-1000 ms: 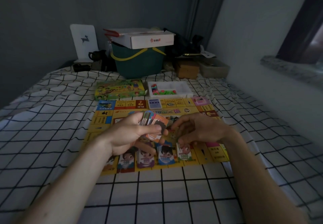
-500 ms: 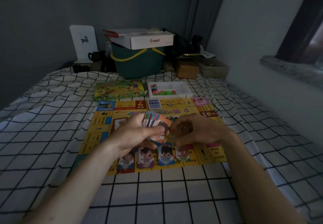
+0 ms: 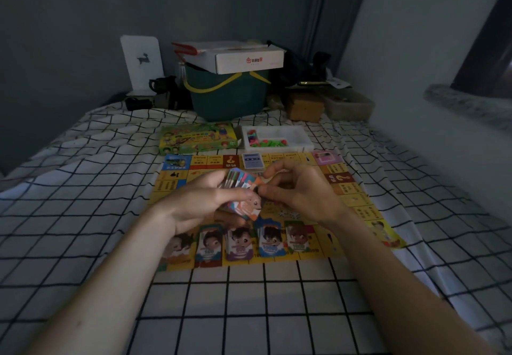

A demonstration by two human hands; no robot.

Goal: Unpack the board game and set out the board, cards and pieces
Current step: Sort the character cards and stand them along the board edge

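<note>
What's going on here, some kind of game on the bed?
A person is setting out a board game. The left hand grips a stack of cards while the right hand pinches the top one. The board lies on the checked sheet, with four card piles along its near edge and a tray of pieces behind it.
</note>
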